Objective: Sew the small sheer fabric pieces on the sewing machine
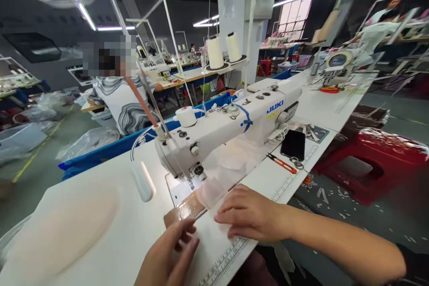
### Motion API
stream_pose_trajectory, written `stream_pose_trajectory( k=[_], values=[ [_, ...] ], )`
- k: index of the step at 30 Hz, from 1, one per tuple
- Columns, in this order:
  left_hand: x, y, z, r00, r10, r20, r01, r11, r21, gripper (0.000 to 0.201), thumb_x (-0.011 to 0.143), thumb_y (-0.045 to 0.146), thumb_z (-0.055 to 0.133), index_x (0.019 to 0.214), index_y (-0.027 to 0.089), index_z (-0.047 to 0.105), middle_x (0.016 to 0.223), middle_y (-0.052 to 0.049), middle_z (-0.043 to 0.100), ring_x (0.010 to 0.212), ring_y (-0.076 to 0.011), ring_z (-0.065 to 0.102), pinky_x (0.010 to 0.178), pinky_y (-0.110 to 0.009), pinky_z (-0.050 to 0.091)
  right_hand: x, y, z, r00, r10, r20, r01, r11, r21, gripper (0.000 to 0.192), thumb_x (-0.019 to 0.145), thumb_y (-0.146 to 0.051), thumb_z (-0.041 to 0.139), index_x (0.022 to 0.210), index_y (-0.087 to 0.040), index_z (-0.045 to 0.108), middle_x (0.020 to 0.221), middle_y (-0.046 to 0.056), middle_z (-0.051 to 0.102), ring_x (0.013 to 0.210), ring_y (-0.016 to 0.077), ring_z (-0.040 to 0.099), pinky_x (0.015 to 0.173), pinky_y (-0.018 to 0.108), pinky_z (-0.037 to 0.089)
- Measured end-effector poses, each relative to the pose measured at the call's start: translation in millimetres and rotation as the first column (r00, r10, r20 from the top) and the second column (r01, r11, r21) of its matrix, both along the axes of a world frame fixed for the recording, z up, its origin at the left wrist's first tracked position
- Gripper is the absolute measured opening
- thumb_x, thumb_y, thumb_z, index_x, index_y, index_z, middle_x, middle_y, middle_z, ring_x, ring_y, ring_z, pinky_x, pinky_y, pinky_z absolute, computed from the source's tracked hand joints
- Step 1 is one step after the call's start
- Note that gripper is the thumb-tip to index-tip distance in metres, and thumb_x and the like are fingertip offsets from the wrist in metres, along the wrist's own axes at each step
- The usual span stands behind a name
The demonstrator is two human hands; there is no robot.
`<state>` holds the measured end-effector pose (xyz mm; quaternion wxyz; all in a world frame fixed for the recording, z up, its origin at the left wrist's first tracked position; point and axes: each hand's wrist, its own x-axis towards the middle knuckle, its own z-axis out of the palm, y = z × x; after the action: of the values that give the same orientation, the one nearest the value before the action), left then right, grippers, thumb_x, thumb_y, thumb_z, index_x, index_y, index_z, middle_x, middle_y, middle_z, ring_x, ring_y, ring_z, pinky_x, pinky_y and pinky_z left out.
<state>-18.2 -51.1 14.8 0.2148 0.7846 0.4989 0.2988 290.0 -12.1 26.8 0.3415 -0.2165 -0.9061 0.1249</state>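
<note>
A thin, translucent white piece of fabric [214, 196] lies flat on the white sewing table [110, 214], directly in front of the needle end of the white Juki industrial sewing machine [228, 129]. The right hand [250, 214] rests palm down on the fabric just before the machine, fingers spread and flat, pressing rather than gripping. The left hand [170, 254] sits nearer than the machine's needle plate, fingers loosely curled, its fingertips touching the fabric's near edge; whether it pinches the cloth cannot be told. Right of the machine's base lie a black smartphone [293, 144] and orange-handled thread snips [281, 164]. Behind the machine stand two white thread cones [223, 51]. Beyond the machine's left end sits a person in a grey-and-white swirled top [122, 103].
</note>
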Motion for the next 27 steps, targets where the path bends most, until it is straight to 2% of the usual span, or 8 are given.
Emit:
stream_pose_trajectory(
  k=[2, 6, 9, 14, 17, 20, 23, 27],
  values=[
    [2.8, 1.4, 10.1, 0.998, 0.068, 0.002, -0.068, 0.997, -0.044, 0.036, 0.097, 0.057, 0.060, 0.118, 0.031, 0.074, 0.101, -0.007, 0.077, 0.080, -0.0256, 0.072, 0.068, -0.033, 0.062, -1.6, -6.9, 2.8, 0.998, 0.058, -0.034, -0.062, 0.993, -0.099, 0.028, 0.108, -0.034, 0.058, 0.133, -0.029, 0.069, 0.110, 0.008, 0.077, 0.103, 0.0234, 0.068, 0.095, 0.042, 0.048],
    [3.3, 3.1, 18.2, 0.987, 0.159, -0.017, -0.160, 0.984, -0.079, 0.038, 0.095, 0.056, 0.058, 0.113, 0.026, 0.073, 0.098, -0.010, 0.073, 0.083, -0.0278, 0.068, 0.067, -0.037, 0.057, 0.4, 4.1, -0.4, 0.973, -0.207, -0.105, 0.179, 0.957, -0.229, 0.027, 0.108, -0.032, 0.052, 0.118, -0.027, 0.075, 0.098, 0.009, 0.075, 0.092, 0.0258, 0.066, 0.086, 0.042, 0.051],
    [5.1, 4.3, 15.7, 0.990, 0.137, -0.023, -0.139, 0.986, -0.092, 0.033, 0.096, 0.052, 0.056, 0.108, 0.025, 0.072, 0.098, -0.010, 0.071, 0.084, -0.0274, 0.066, 0.069, -0.038, 0.054, -7.0, 11.4, -4.0, 0.972, -0.232, -0.046, 0.213, 0.942, -0.259, 0.025, 0.107, -0.034, 0.053, 0.114, -0.025, 0.075, 0.099, 0.010, 0.073, 0.091, 0.0255, 0.065, 0.082, 0.040, 0.051],
    [10.8, 22.1, 4.7, 0.988, 0.146, -0.045, -0.146, 0.989, -0.004, 0.030, 0.095, 0.045, 0.056, 0.110, 0.024, 0.071, 0.101, -0.011, 0.069, 0.092, -0.0297, 0.063, 0.078, -0.042, 0.052, -42.8, 3.3, -10.0, 0.994, -0.097, 0.049, 0.104, 0.983, -0.150, 0.025, 0.109, -0.038, 0.056, 0.119, -0.020, 0.069, 0.101, 0.009, 0.069, 0.092, 0.0238, 0.063, 0.081, 0.036, 0.050],
    [15.4, 36.2, -1.5, 0.979, 0.185, -0.081, -0.182, 0.982, 0.047, 0.023, 0.091, 0.042, 0.060, 0.100, 0.023, 0.071, 0.096, -0.009, 0.067, 0.089, -0.0293, 0.060, 0.077, -0.042, 0.050, -67.5, 3.0, -16.9, 0.967, -0.130, 0.221, 0.150, 0.986, -0.076, 0.022, 0.102, -0.039, 0.068, 0.109, -0.018, 0.068, 0.099, 0.010, 0.068, 0.090, 0.0258, 0.060, 0.079, 0.037, 0.049],
    [18.8, 44.2, -3.2, 0.976, 0.192, -0.098, -0.187, 0.980, 0.064, 0.017, 0.089, 0.038, 0.058, 0.081, 0.023, 0.063, 0.088, -0.008, 0.064, 0.083, -0.0275, 0.058, 0.072, -0.038, 0.046, -79.5, 11.3, -18.2, 0.926, -0.227, 0.303, 0.285, 0.944, -0.165, 0.012, 0.097, -0.026, 0.072, 0.092, -0.020, 0.063, 0.094, 0.007, 0.065, 0.086, 0.0237, 0.058, 0.072, 0.034, 0.044],
    [15.7, 43.6, 2.0, 0.984, 0.155, -0.091, -0.155, 0.988, 0.008, 0.022, 0.088, 0.037, 0.057, 0.072, 0.023, 0.058, 0.083, -0.008, 0.063, 0.081, -0.0275, 0.057, 0.069, -0.037, 0.045, -73.5, 19.9, -11.9, 0.955, -0.226, 0.193, 0.285, 0.881, -0.378, 0.018, 0.098, -0.018, 0.066, 0.084, -0.022, 0.054, 0.087, 0.000, 0.061, 0.080, 0.0183, 0.055, 0.069, 0.030, 0.039],
    [-3.4, 32.0, 20.0, 0.994, 0.106, 0.039, -0.093, 0.962, -0.257, 0.027, 0.086, 0.045, 0.061, 0.072, 0.024, 0.056, 0.075, -0.003, 0.060, 0.070, -0.0232, 0.056, 0.062, -0.031, 0.043, -51.6, 23.6, -7.2, 0.950, -0.309, 0.038, 0.268, 0.749, -0.606, 0.022, 0.098, -0.024, 0.061, 0.079, -0.022, 0.050, 0.075, -0.004, 0.054, 0.072, 0.0162, 0.051, 0.066, 0.028, 0.036]
  ],
)
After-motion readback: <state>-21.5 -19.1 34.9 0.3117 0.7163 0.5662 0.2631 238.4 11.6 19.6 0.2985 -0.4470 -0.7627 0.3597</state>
